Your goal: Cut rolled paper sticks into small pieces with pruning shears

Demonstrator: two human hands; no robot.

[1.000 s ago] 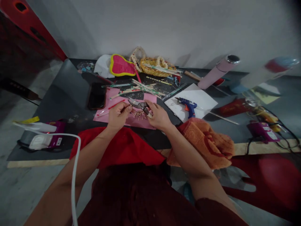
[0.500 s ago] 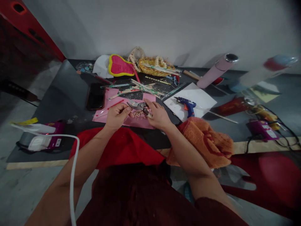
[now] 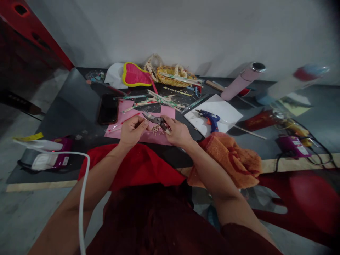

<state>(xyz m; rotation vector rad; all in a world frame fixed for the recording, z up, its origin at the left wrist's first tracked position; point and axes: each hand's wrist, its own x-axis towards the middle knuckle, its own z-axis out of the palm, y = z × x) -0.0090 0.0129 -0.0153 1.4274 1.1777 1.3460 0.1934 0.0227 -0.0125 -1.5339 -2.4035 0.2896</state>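
Snipping seems in hand: pruning shears (image 3: 156,119) are gripped by the right hand (image 3: 178,131), near short cut pieces (image 3: 156,130) on pink paper (image 3: 170,112). Left hand (image 3: 134,130) pinched closed beside them, contents too small to tell. Next snip calls for fingers kept clear.

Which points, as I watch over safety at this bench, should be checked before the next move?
1. Pruning shears gripped in the right hand: ok.
2. Left hand well clear of the blades: not ok, its fingertips are close to them.
3. Anything pinched in those fingertips: cannot tell, too small.
4. Small pale pieces gathered over the pink paper: ok.
5. Glue gun apart from both hands: ok.
6. Glue gun cool: cannot tell.
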